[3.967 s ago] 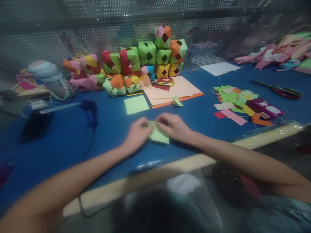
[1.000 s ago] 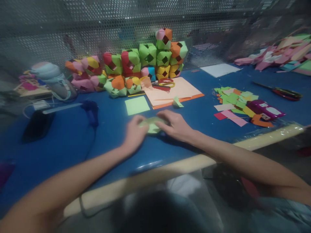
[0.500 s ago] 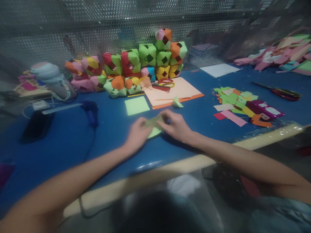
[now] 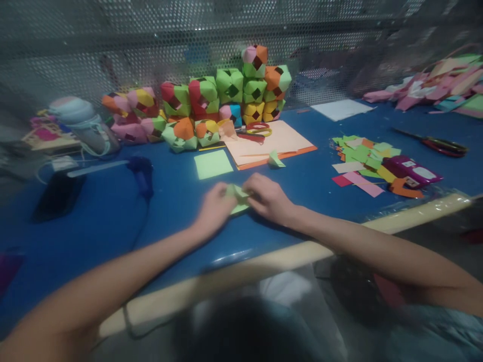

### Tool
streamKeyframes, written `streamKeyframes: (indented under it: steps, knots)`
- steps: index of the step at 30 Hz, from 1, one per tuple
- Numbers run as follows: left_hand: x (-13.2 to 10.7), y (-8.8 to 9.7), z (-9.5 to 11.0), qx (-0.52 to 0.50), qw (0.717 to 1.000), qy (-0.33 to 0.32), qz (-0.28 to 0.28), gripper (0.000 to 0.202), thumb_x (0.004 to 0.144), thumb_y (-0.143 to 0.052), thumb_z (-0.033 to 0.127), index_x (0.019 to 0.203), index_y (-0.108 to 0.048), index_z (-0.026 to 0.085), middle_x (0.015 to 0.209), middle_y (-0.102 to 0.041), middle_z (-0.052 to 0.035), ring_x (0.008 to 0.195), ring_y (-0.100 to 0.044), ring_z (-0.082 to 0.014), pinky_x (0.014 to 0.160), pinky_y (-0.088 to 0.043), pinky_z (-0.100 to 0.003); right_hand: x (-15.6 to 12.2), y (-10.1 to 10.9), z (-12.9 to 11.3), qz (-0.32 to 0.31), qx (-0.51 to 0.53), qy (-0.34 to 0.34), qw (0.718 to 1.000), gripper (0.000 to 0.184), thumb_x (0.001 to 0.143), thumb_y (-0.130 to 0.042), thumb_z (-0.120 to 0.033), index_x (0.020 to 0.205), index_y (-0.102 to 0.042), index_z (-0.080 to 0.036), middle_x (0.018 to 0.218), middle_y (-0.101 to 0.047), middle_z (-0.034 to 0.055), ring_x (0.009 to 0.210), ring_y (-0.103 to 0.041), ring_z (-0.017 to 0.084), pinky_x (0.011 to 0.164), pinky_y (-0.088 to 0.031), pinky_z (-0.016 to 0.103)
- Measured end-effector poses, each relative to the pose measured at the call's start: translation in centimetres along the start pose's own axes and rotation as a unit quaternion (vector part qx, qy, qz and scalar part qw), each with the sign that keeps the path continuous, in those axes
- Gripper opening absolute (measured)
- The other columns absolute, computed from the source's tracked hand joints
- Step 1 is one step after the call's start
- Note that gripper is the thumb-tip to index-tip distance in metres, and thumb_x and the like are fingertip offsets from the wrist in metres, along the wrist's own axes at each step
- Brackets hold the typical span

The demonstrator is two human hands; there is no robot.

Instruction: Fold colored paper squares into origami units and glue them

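Note:
Between my two hands is a light green sheet of paper (image 4: 240, 207), partly folded, low over the blue table. My left hand (image 4: 218, 205) pinches its left side. The fingers of my right hand (image 4: 267, 197) are curled closed on its right side and upper edge. My fingers hide part of the fold. Just beyond my hands lies a flat light green paper square (image 4: 214, 164). A small folded green paper piece (image 4: 276, 159) rests by the front edge of a stack of peach and orange paper (image 4: 287, 138).
Folded paper blocks (image 4: 230, 85) are stacked along the back. Red-handled scissors (image 4: 256, 130) lie on the paper stack. Left are a blue glue gun (image 4: 141, 173), a phone (image 4: 58, 196) and a bottle (image 4: 85, 123). Right are paper scraps (image 4: 368, 156), a purple stapler-like object (image 4: 411, 170) and more scissors (image 4: 441, 145).
The upper flap of the green paper has shifted and now stands up more between my fingers. My right hand has moved slightly. Everything else stays in place.

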State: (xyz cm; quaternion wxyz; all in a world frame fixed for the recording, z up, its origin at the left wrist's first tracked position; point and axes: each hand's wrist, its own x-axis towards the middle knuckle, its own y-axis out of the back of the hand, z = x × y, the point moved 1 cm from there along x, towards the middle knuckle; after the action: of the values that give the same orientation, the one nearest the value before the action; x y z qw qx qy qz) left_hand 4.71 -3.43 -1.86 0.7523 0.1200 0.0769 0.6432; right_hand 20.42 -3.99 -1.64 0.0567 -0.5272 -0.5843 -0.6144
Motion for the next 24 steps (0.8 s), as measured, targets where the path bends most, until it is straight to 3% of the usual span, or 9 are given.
streamKeyframes:
  steps: [5,12,18,24]
  knots:
    - [0.11,0.03,-0.31,-0.007,1.0,-0.016,-0.007,0.008,0.066,-0.058,0.018,0.073,-0.054,0.016,0.07,-0.053,0.0043,0.066,-0.046,-0.0099,0.062,-0.036,-0.021,-0.05,0.12,-0.11,-0.014,-0.054,0.006,0.998,0.011,0.081,-0.045,-0.014,0.082,-0.055,-0.017,0.078,-0.057,0.0069,0.071,-0.049,0.017,0.062,-0.038,0.028]
    - [0.25,0.15,-0.46,-0.03,0.999,-0.03,-0.027,0.015,0.068,-0.062,0.026,0.077,-0.059,0.015,0.073,-0.059,0.002,0.069,-0.05,-0.0114,0.065,-0.039,-0.023,0.08,0.64,-0.26,-0.007,-0.063,0.014,0.998,0.02,0.088,-0.046,-0.026,0.081,-0.061,-0.015,0.078,-0.06,0.0083,0.072,-0.052,0.018,0.064,-0.039,0.031]
    - [0.06,0.18,-0.14,-0.005,0.999,-0.026,-0.019,0.01,0.07,-0.058,0.023,0.075,-0.058,0.015,0.07,-0.057,0.003,0.066,-0.049,-0.0106,0.063,-0.038,-0.022,0.13,0.49,-0.09,-0.03,0.022,-0.1,0.994,0.016,0.086,-0.049,-0.023,0.094,-0.058,-0.013,0.087,-0.063,0.0095,0.073,-0.054,0.016,0.065,-0.042,0.028]
    - [0.13,0.21,-0.31,0.025,0.999,-0.027,-0.023,0.008,0.069,-0.055,0.019,0.075,-0.058,0.015,0.072,-0.057,0.0025,0.067,-0.049,-0.0109,0.064,-0.038,-0.023,0.47,0.63,-0.31,-0.075,0.107,-0.215,0.968,0.009,0.082,-0.05,-0.02,0.077,-0.056,-0.015,0.071,-0.061,0.0022,0.062,-0.051,0.011,0.058,-0.039,0.023]
